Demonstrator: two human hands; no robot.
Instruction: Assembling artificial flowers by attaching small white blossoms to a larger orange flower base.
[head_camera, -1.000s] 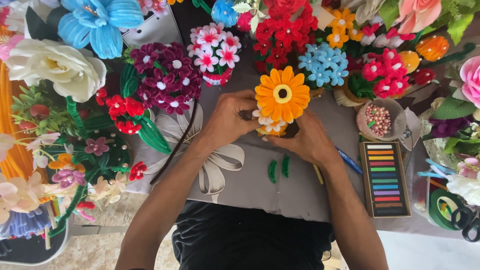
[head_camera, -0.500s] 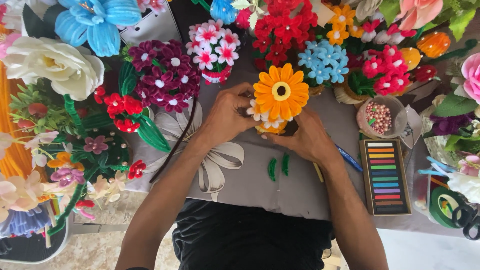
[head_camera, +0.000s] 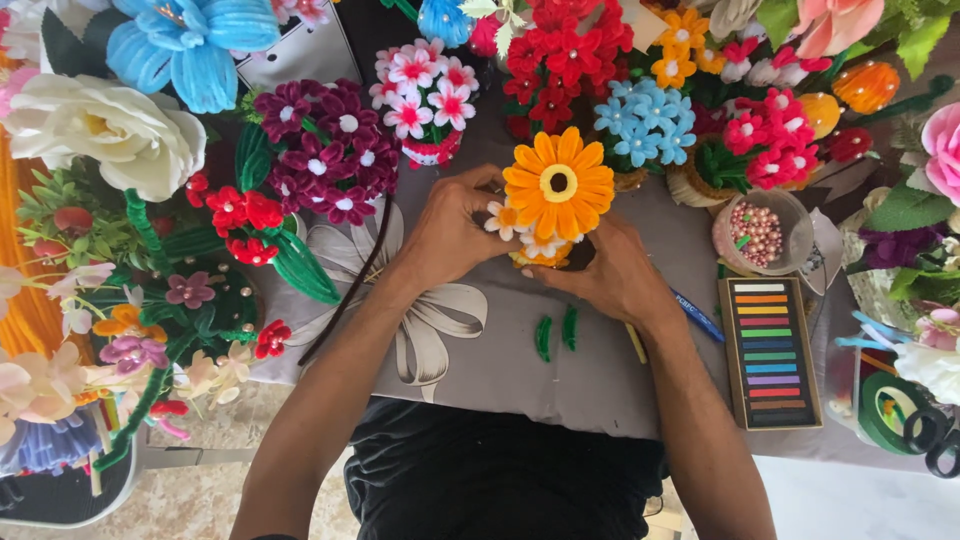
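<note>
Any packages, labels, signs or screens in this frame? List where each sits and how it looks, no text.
Pastel box: on the table by the right hand; flat open rectangle, dark frame, sticks in rows from white to brown.
Bead cup: above the box; round, clear, pink and pearl beads.
White card: upper left among the flowers; dark marks.
No screens.

Landmark: the big daisy (head_camera: 558, 185), at the middle of the table (head_camera: 600, 380). Left hand (head_camera: 450, 228) just left of the daisy, right hand (head_camera: 612, 275) just below and right of it, both touching the small bouquet (head_camera: 535, 250) under its head. 2 short leaf pieces (head_camera: 556, 333) on the cloth below the daisy. Pen (head_camera: 698, 316) right of those. Bowl of beads (head_camera: 757, 230) right of the daisy; box of chalk sticks (head_camera: 770, 350) below that bowl. Rows of flower pots behind the daisy.
</note>
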